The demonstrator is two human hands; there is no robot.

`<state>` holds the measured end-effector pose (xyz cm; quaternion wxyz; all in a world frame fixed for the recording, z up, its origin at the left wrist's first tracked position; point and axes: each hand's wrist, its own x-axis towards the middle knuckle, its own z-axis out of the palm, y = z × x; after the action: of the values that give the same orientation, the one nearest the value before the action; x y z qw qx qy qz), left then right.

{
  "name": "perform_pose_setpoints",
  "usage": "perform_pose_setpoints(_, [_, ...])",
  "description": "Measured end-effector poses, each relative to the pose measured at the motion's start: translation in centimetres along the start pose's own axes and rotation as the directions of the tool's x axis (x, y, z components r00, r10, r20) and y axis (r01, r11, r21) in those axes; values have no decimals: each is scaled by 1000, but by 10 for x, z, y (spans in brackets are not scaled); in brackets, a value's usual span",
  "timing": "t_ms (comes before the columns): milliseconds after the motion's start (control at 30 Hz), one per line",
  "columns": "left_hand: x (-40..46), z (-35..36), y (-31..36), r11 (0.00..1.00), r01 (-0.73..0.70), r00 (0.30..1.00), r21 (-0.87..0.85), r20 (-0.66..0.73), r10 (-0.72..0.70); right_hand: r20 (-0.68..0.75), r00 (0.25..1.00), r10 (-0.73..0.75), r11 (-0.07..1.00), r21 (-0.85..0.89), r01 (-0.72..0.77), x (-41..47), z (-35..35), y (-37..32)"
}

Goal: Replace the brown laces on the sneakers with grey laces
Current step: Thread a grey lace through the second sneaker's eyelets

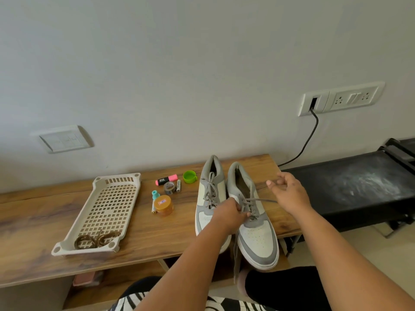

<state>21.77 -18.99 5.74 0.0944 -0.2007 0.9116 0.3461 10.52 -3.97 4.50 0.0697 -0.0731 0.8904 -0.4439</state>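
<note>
Left hand [232, 213] pinches the grey lace [258, 200] at the right sneaker [256, 230] — right hand [289, 193] pinches its far end, pulled taut rightward.

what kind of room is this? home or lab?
Most likely a home, perhaps a bedroom or entryway. A wood-grain low table stands against a plain painted wall with household switch plates, and sneakers sit beside everyday clutter like a perforated plastic tray.
</note>
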Motion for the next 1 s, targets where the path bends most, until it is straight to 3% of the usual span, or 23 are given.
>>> perform_pose_setpoints(133, [-7,-7,5,991,72,995,-112,76,-64,52,999,-7,1000,12,6,-13,0,-6])
perform_pose_setpoints(233, [-24,-27,13,917,120,991,-381,108,-84,70,996,-53,997,52,49,-29,-8,-20])
perform_pose_setpoints(333, [-43,-50,22,721,44,999,-692,38,-24,156,970,-184,981,88,172,-48,-13,-36])
perform_pose_setpoints(467, [-65,-67,30,644,-110,992,-757,-48,112,228,886,-404,910,3,415,-75,-1,-45])
perform_pose_setpoints(533, [-74,-71,33,538,-149,986,-829,-82,148,194,885,-423,903,6,430,-84,4,-45])
perform_pose_setpoints(600, [-80,-80,32,335,-181,980,-925,-141,141,153,935,-321,946,-1,325,-84,0,-40])
perform_pose_setpoints(667, [-85,-94,27,137,-215,970,-967,-196,141,166,982,-93,979,-165,121,-80,-11,-32])
perform_pose_setpoints(700, [-87,-99,25,92,-234,965,-968,-220,146,181,983,22,965,-260,26,-77,-16,-26])
perform_pose_setpoints(767, [-90,-101,21,181,-272,958,-945,-247,147,197,975,107,941,-337,-35,-79,-22,-22])
perform_pose_setpoints(833, [-90,-91,21,411,-265,964,-872,-226,142,208,975,-73,968,-221,120,-84,-21,-30])
perform_pose_setpoints(900, [-88,-77,22,622,-224,974,-751,-154,165,226,928,-296,949,-43,313,-90,-16,-40])
perform_pose_setpoints(1000, [-83,-66,23,765,-217,975,-607,-89,205,205,867,-454,890,61,452,-93,-10,-41])
